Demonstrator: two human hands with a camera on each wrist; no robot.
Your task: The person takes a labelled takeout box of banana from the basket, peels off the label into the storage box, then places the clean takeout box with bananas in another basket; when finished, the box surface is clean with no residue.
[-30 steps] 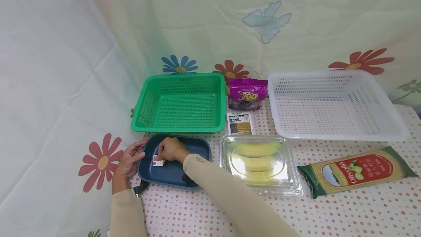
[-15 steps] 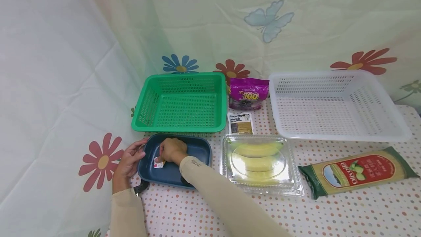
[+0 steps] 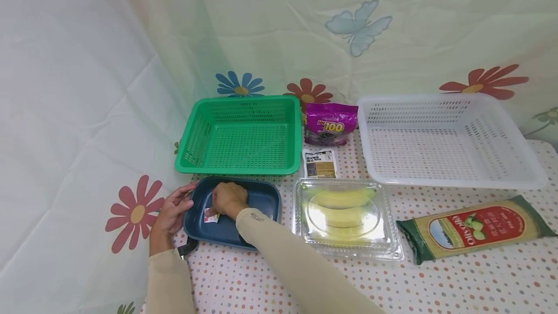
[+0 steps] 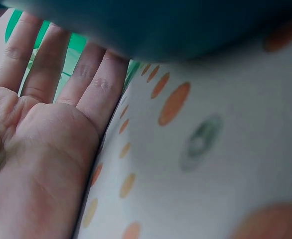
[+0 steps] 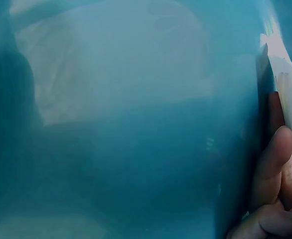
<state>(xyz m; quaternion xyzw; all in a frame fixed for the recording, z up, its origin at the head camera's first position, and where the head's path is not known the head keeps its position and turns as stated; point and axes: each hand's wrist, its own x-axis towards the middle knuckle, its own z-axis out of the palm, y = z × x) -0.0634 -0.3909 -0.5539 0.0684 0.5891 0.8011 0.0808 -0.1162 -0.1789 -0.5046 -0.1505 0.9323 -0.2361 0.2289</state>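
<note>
Sticker pinched – R hand, tray rim – L hand

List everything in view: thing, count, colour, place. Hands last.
green basket: 1, green, back left of the table
white basket: 1, white, back right
purple snack bag: 1, purple, between the two baskets
small packet: 1, white and dark, in front of the purple snack bag
blue tray: 1, dark blue, in front of the green basket
label: 1, white and red, inside the blue tray
clear clamshell box: 1, transparent, yellow-green contents, right of the blue tray
pasta pack: 1, green and red, front right
tablecloth: 1, white with coloured dots, covers the table
left hand: fingers straight, against the tray's left edge
right hand: inside the tray, pinching the label
</note>
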